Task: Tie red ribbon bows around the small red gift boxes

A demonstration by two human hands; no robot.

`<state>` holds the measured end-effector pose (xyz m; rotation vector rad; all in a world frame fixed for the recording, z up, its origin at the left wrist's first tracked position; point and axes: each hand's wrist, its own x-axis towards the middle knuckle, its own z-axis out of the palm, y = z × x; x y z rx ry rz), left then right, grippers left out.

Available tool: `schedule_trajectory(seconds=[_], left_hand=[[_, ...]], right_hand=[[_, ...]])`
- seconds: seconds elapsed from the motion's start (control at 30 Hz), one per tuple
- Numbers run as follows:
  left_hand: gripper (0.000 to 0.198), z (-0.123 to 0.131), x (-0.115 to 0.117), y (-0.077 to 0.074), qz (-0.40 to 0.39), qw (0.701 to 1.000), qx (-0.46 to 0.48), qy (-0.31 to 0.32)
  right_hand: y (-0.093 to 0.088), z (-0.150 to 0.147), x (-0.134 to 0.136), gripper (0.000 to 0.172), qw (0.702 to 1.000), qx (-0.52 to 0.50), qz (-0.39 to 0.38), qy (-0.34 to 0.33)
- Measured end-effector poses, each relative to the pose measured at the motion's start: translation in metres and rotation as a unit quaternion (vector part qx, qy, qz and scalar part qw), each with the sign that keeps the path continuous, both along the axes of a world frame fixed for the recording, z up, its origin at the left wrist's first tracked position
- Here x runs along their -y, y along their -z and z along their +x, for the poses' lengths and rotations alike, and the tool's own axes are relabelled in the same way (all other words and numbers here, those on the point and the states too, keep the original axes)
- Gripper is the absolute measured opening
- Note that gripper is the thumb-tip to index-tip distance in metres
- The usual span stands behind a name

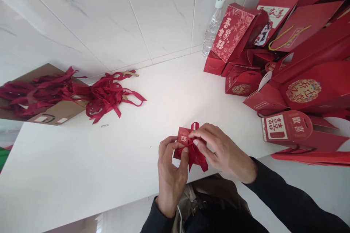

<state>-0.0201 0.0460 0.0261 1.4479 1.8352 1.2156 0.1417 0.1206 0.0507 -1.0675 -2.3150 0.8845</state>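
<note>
The small red box [182, 133] is between the two hands, near the front edge of the white surface [131, 160]; whether it rests there or is lifted a little, I cannot tell. The left hand [171, 167] holds its left side, with the fingers bent around it and the thumb pressed on the front, beside the red ribbon [199, 158]. This ribbon crosses the box, and its loose ends hang toward the person. The right hand [222, 149] comes from the other side; its fingers are bent and their tips touch the ribbon, but I cannot tell whether they pinch it. At the far left, a cardboard box [65, 113] lies full of red ribbons, and a tangled ribbon bundle [105, 94] spills out from it. On the right are piled larger red boxes [284, 91], with a clear bottle [212, 29] standing just behind, near the tiled wall [166, 11].
</note>
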Motion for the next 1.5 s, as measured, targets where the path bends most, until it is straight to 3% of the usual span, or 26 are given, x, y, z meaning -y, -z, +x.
schedule_trajectory(seconds=[0.17, 0.4, 0.57, 0.63, 0.77, 0.9, 1.07, 1.23, 1.37, 1.43, 1.5], left_hand=[[0.008, 0.001, 0.002, 0.0, 0.001, 1.0, -0.01, 0.008], [0.006, -0.002, 0.003, 0.004, 0.002, 1.0, -0.026, 0.009], [0.017, -0.002, 0.005, 0.003, -0.003, 1.0, -0.005, 0.009], [0.022, -0.001, 0.007, 0.003, -0.006, 1.0, 0.0, 0.006], [0.011, -0.001, 0.008, 0.004, 0.001, 1.0, -0.01, 0.001], [0.008, -0.001, 0.007, 0.004, -0.004, 1.0, -0.001, -0.001], [0.008, 0.0, 0.008, 0.005, -0.017, 1.0, 0.016, -0.005], [0.011, 0.007, 0.01, 0.011, -0.017, 0.997, 0.05, -0.05], [0.01, 0.011, 0.013, 0.015, -0.016, 0.993, 0.086, -0.074], [0.009, 0.011, 0.014, 0.016, -0.014, 0.993, 0.093, -0.074], [0.008, 0.012, 0.015, 0.015, -0.015, 0.992, 0.1, -0.075]], right_hand=[[0.001, -0.006, 0.004, 0.01, 1.0, 0.004, 0.018, -0.018], [0.005, 0.0, -0.001, 0.016, 0.998, -0.038, -0.033, 0.047], [0.002, 0.007, -0.005, 0.035, 0.997, -0.024, -0.023, 0.068], [0.001, 0.009, -0.007, 0.033, 0.997, -0.021, -0.019, 0.073], [0.004, 0.009, -0.016, 0.031, 0.997, 0.009, -0.003, 0.08], [0.008, 0.004, -0.023, 0.009, 0.996, -0.007, -0.05, 0.074], [0.013, -0.001, -0.014, 0.009, 0.992, -0.027, -0.018, 0.122], [0.023, 0.001, -0.006, 0.009, 0.988, -0.031, -0.018, 0.148], [0.018, 0.006, 0.002, 0.013, 0.985, -0.038, -0.01, 0.168], [0.011, 0.008, 0.012, 0.019, 0.986, -0.042, 0.031, 0.155], [0.004, 0.007, 0.024, 0.019, 0.994, -0.032, 0.064, 0.08]])
